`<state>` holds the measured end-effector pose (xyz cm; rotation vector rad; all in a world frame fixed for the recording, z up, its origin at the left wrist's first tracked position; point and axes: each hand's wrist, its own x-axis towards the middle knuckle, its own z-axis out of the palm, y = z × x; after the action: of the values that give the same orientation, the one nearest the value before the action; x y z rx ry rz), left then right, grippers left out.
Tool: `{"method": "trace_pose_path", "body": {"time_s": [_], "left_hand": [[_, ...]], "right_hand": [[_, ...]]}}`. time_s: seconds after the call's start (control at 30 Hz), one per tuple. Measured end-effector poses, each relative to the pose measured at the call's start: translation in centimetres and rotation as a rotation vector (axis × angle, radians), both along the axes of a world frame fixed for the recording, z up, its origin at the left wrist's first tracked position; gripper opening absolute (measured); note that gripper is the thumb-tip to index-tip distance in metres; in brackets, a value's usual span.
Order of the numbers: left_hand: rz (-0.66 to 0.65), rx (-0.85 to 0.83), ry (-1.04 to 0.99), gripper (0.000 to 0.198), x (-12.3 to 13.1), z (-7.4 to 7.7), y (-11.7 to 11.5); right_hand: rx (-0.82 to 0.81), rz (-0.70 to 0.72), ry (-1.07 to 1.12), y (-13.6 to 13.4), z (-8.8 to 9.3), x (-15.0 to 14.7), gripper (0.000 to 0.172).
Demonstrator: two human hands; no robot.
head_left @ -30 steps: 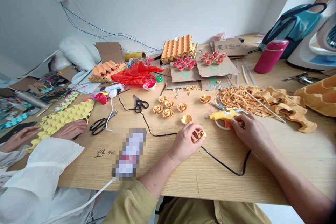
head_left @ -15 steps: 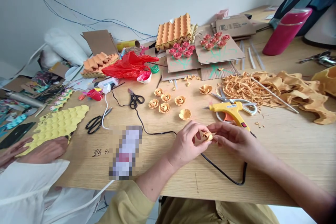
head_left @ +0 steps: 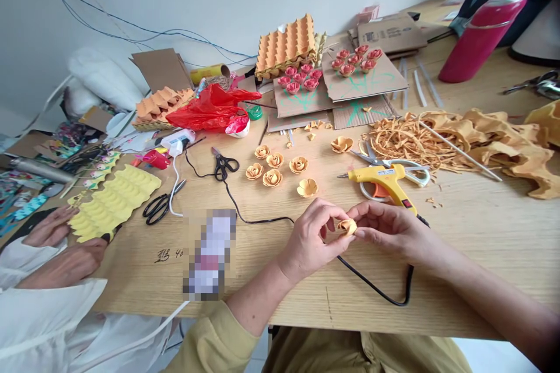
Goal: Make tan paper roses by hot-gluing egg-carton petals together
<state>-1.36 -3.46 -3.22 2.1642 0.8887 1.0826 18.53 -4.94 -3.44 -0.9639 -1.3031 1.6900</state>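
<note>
A small orange curled paper-pulp piece (head_left: 347, 227) is pinched between the fingertips of my left hand (head_left: 312, 239) and my right hand (head_left: 387, 230), near the table's front edge. Both hands touch it. Just behind my right hand lies a yellow glue gun (head_left: 384, 182), over white-handled scissors (head_left: 415, 173). Several orange flowers (head_left: 272, 178) sit behind and left of my hands, with an open petal cup (head_left: 307, 187) closest. Another flower (head_left: 342, 144) stands apart by the scissors.
Black cable (head_left: 371, 291) runs under my hands. At left, a person's hands hold a yellow egg tray (head_left: 116, 198). Black scissors (head_left: 160, 208), a red bag (head_left: 210, 108), cardboard with red flowers (head_left: 301, 102), orange shreds (head_left: 406, 143) and a pink bottle (head_left: 481, 41) surround the work area.
The other person's yellow egg tray has shifted right and turned, their hands moving with it. My hands stay together on the small orange piece, which is tilted slightly differently.
</note>
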Motion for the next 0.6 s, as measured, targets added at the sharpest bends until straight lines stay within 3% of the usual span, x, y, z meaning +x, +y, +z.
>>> {"method": "trace_pose_path", "body": {"time_s": [0.6], "left_hand": [[-0.014, 0.002, -0.027, 0.017, 0.12, 0.15, -0.17]], "right_hand": [[0.027, -0.014, -0.036, -0.13, 0.57, 0.14, 0.030]]}}
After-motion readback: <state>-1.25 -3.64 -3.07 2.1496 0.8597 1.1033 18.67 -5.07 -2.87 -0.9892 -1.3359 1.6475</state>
